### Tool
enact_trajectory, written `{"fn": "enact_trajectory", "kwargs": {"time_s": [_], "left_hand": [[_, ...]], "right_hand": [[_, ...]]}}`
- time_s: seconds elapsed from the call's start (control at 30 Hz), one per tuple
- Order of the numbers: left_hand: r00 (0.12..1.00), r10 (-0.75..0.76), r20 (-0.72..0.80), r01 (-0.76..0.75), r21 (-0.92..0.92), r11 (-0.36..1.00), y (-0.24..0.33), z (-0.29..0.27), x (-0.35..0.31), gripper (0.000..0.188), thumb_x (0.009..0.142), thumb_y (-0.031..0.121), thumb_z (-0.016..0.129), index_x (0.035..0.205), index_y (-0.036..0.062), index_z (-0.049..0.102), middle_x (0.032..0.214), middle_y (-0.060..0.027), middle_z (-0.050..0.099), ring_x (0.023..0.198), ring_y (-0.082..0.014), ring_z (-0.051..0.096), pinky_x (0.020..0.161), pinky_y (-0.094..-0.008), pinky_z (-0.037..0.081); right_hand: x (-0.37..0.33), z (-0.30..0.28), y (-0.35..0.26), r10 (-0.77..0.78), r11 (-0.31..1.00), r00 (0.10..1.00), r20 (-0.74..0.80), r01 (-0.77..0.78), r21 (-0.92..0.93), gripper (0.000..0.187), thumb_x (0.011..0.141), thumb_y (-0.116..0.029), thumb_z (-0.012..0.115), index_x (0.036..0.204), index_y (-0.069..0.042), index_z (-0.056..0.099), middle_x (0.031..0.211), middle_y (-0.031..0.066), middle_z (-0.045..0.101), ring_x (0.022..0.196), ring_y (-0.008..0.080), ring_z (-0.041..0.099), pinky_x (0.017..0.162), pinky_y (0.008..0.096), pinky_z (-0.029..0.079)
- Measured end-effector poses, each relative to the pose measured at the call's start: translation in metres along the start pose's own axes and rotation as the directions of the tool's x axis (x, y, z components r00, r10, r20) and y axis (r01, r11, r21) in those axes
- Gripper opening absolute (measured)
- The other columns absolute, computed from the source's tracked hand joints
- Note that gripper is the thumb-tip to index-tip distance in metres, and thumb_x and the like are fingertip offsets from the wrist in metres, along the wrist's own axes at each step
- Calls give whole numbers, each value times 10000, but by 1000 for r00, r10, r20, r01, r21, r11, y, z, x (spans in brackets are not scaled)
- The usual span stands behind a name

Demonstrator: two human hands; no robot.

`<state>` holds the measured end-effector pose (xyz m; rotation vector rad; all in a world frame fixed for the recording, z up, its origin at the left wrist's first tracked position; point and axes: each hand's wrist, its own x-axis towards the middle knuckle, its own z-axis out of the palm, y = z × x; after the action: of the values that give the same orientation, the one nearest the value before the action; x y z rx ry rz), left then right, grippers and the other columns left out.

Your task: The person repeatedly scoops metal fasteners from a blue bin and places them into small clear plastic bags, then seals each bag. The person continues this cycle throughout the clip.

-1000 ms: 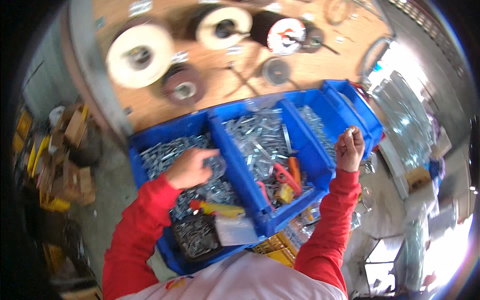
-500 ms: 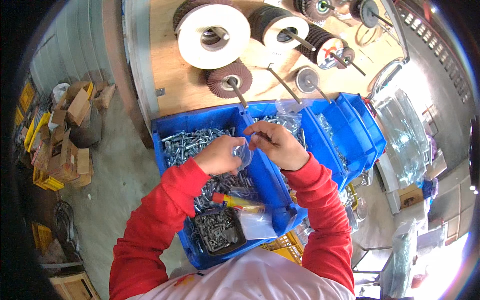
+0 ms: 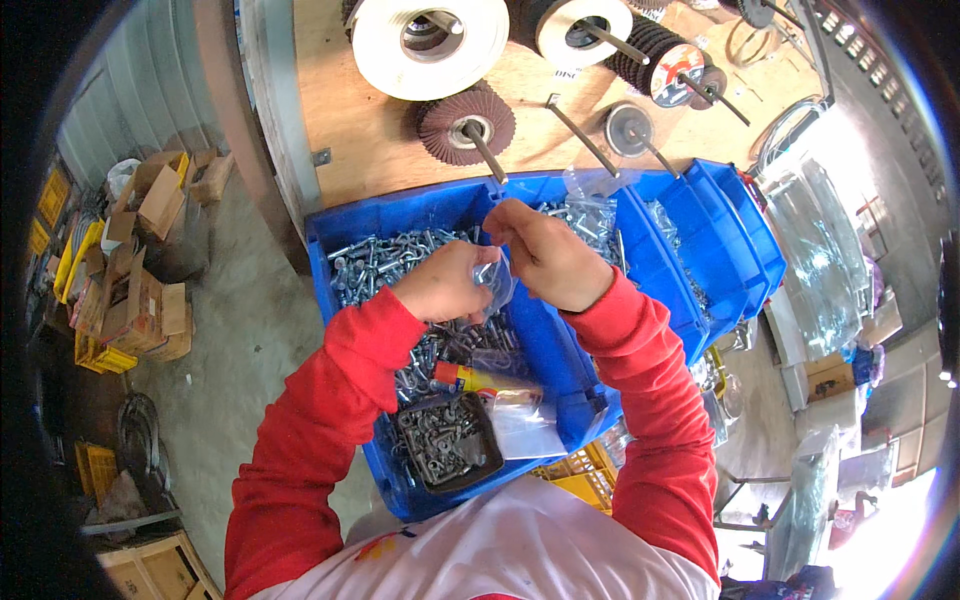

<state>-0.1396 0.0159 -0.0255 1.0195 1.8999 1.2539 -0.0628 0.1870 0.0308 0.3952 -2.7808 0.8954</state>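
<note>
My left hand (image 3: 447,284) is closed on a small clear plastic bag (image 3: 497,284), pinching it over the left blue bin. Just to the right is my right hand (image 3: 555,258), its fingers curled together beside the bag's upper end; what they hold, if anything, is hidden. Underneath, the blue bin (image 3: 400,207) holds many loose bolts (image 3: 375,262). At the bin's near end sits a dark square tray (image 3: 430,478) of small metal fasteners. A yellow-and-red tube-like thing (image 3: 468,377) and clear plastic bags (image 3: 527,428) lie beside it.
More blue bins (image 3: 700,240) with hardware stand to the right. Behind them, a wooden board (image 3: 375,150) carries metal pegs, a flap disc (image 3: 467,135) and other abrasive discs. Cardboard boxes (image 3: 130,300) lie on the floor at left; a yellow crate (image 3: 580,480) is below the bins.
My right hand has turned so its back faces up more, its fingers now hidden beside the bag. My left hand keeps its grip. The whole view has shifted slightly.
</note>
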Motion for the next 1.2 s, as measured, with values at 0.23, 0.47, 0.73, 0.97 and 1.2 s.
{"fn": "enact_trajectory", "kwargs": {"time_s": [0.23,0.47,0.73,0.97,1.2], "left_hand": [[1000,-25,12,26,-22,999,2,0,-1,649,812,-24,601,1434,-161,473,869,-211,737,664,-216,748,625,-335,595],[999,-33,-27,32,-22,999,-5,-2,1,628,823,-14,630,1417,-162,489,906,-233,739,666,-223,752,622,-341,595],[995,68,-67,-63,71,996,-6,-4,-4,437,797,-52,575,1221,-87,674,859,-167,747,613,-186,723,592,-324,582],[996,28,-79,-9,227,974,-4,-16,-21,305,786,-10,587,1032,-44,763,747,-202,737,629,-233,747,614,-369,591],[935,332,-123,-272,350,896,-12,-17,-37,318,812,-26,542,1042,-28,763,1034,-301,732,714,-313,759,692,-389,606]], "right_hand": [[7,10,1,-53,985,998,-43,46,-164,343,832,79,556,1171,29,551,1016,273,671,1003,459,662,817,502,534],[10,16,-4,-45,974,997,-68,28,-224,249,925,1,538,1173,26,531,975,269,678,920,484,668,771,519,541],[-2,1,34,90,985,992,88,-76,-153,324,853,-20,657,1174,21,668,1106,250,715,1035,395,701,885,444,560],[-4,40,78,1,921,967,256,-101,377,268,874,-41,705,1136,13,719,1078,123,751,945,185,684,848,356,546],[-11,53,74,-103,966,992,-74,117,229,113,868,-75,650,941,10,643,851,156,656,804,293,650,750,397,510]]}}
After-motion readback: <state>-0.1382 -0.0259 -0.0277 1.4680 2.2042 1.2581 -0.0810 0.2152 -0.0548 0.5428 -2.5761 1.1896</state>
